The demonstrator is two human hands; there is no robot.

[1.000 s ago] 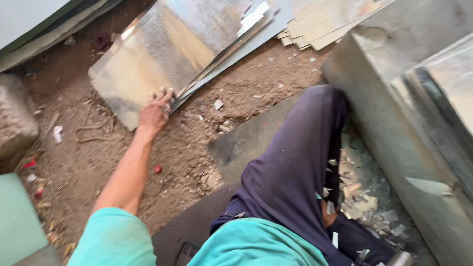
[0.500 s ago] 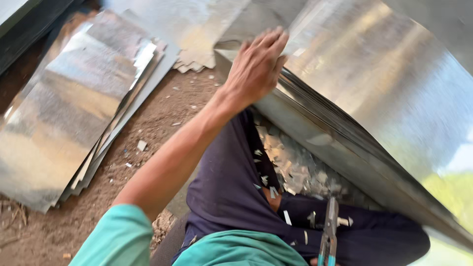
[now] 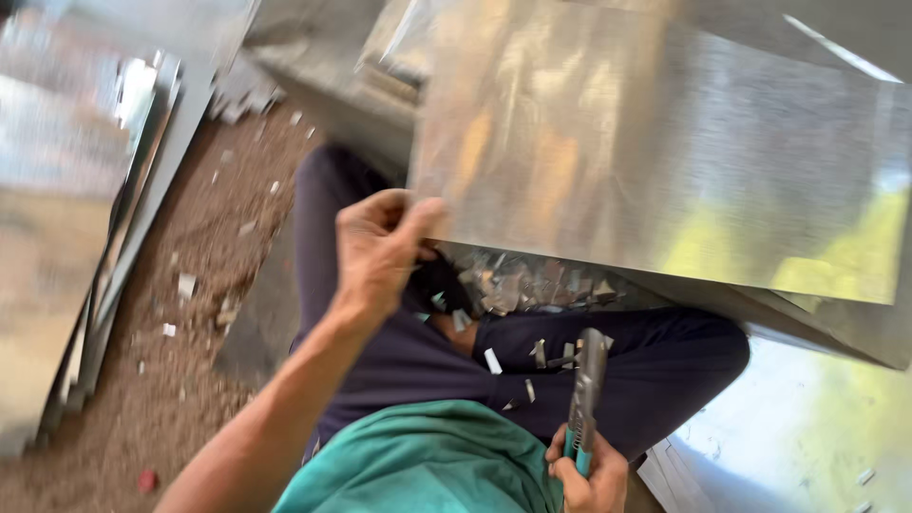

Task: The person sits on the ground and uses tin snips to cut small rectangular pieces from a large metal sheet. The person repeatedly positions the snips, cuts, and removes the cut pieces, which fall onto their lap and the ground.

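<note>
The large flat sheet of silvery metal [image 3: 655, 152] looked smooth and brushed, with a soft, glossy sheen, as did the stacked grey metal sheets [image 3: 85, 228] on the rough, matt brown dirt ground [image 3: 204, 313]. The dull steel snips with smooth teal plastic grips [image 3: 584, 399] lay over matt dark navy cloth trousers [image 3: 655, 366], which were littered with small shiny metal offcuts [image 3: 527, 285].

The stack of metal sheets [image 3: 76, 237] on the left smears into blur and runs off the frame. The right hand [image 3: 589, 480] is cut by the bottom edge, so its grip on the snips [image 3: 586, 389] shows only partly.
</note>
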